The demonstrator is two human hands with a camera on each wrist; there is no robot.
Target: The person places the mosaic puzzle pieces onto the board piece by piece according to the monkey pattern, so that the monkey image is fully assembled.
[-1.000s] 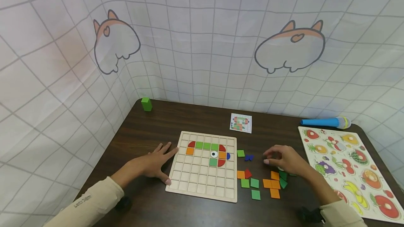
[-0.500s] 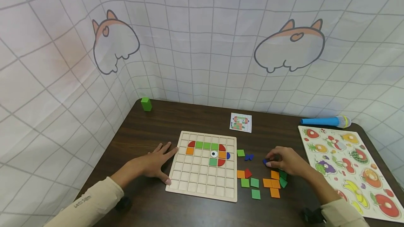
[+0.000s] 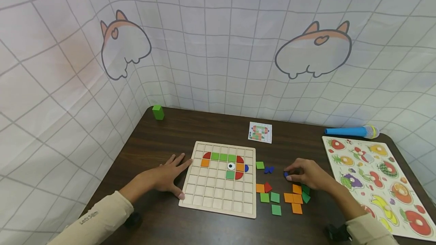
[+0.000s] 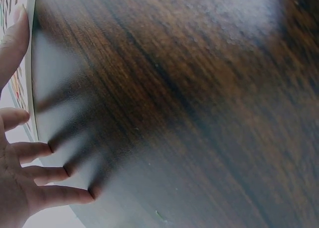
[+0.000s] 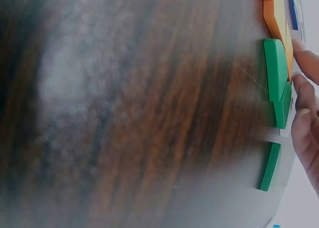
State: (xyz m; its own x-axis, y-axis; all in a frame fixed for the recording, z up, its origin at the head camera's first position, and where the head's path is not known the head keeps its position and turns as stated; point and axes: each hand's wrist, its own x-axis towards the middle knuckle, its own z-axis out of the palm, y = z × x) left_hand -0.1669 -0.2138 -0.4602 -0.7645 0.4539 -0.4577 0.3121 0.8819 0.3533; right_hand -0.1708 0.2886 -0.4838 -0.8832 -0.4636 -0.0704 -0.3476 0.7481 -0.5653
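Note:
My left hand (image 3: 169, 174) lies with fingers spread at the left edge of the wooden grid board (image 3: 218, 203), its thumb on the near left corner. In the left wrist view the fingertips (image 4: 92, 193) touch the table beside the board. My right hand (image 3: 308, 173) pinches a small blue piece (image 3: 285, 175) between thumb and fingers, low over the table right of the board. Red, green, orange and blue tiles and a round eye piece (image 3: 231, 166) sit on the board. Between board and right hand lie two more blue pieces (image 3: 269, 170).
Orange tiles (image 3: 293, 198) and dark green pieces (image 5: 275, 68) lie near my right hand. A small pattern card (image 3: 260, 132) is behind the board. At right are a fruit puzzle board (image 3: 371, 169) and a blue toy microphone (image 3: 351, 132); a green block (image 3: 158, 112) stands far left.
The right hand's fingers have come together, and a blue piece now shows between the fingertips. The left hand and the board have stayed put.

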